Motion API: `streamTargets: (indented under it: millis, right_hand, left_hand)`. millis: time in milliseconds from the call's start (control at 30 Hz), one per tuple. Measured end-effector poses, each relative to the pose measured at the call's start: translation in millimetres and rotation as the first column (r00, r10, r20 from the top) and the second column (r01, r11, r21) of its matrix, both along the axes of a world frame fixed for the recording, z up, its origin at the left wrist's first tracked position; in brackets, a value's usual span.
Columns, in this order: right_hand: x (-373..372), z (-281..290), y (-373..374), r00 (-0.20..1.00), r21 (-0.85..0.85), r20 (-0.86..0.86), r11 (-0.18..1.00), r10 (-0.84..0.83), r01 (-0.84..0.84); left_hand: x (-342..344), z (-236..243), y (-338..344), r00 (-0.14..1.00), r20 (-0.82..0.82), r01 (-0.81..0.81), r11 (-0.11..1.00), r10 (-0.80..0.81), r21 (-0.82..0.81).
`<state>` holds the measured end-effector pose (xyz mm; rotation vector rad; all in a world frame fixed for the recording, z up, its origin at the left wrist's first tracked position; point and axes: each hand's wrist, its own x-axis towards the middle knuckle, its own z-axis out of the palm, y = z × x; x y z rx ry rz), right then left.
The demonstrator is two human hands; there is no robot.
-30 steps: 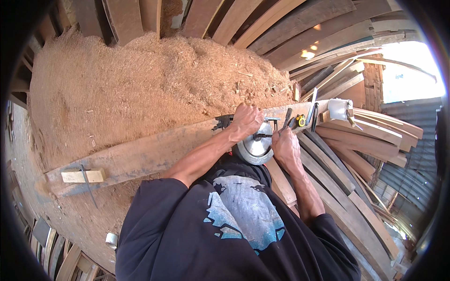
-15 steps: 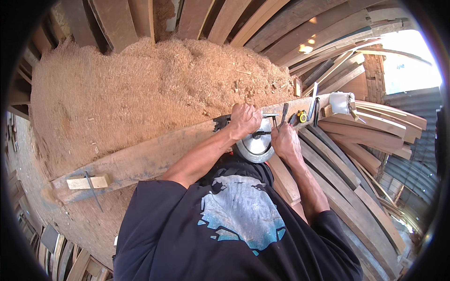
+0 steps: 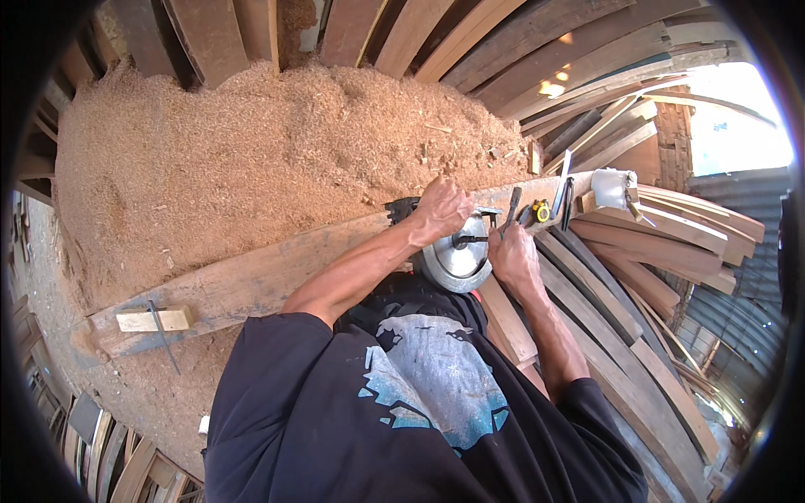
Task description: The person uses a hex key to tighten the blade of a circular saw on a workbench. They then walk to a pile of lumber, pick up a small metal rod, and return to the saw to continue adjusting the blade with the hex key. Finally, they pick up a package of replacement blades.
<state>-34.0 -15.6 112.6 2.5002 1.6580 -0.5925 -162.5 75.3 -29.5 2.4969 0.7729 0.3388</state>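
A circular saw point(image 3: 446, 267) with a round silver guard rests against my lap at the edge of a long wooden plank point(image 3: 277, 261). My left hand point(image 3: 444, 208) is closed over the upper part of the saw, with the dark motor end showing to its left. My right hand point(image 3: 513, 256) is closed at the saw's right side. From its fingers a dark, wrench-like bar point(image 3: 474, 239) reaches to the centre of the round silver part. The fingertips of my right hand are partly hidden. Just above that hand stands a dark-handled tool point(image 3: 514, 199).
On the plank's right end are a yellow-and-black tape measure point(image 3: 542, 210) and a white container point(image 3: 612, 186). A wood block point(image 3: 155, 319) with a thin metal rod lies at its left end. Sawdust point(image 3: 251, 159) is heaped beyond, and stacked boards point(image 3: 620, 360) lie to the right.
Both hands keep their hold on the saw and the bar, with only a slight shift. The view has moved a little.
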Motion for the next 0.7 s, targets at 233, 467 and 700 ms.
streamTargets:
  millis: [233,467,700]
  right_hand:
    - [0,1,-2,1.000,0.033,-0.019,0.999,0.024,-0.023]
    - [-1,4,-2,0.998,0.030,-0.057,0.999,0.023,-0.022]
    - [3,1,-2,0.998,0.036,-0.066,0.999,0.023,-0.020]
  left_hand:
    - [-4,5,3,0.999,-0.015,0.038,0.999,-0.038,0.007]
    - [-5,6,5,0.997,-0.062,0.050,0.999,-0.050,-0.006]
    - [-5,8,7,0.997,-0.058,0.052,0.998,-0.055,-0.038]
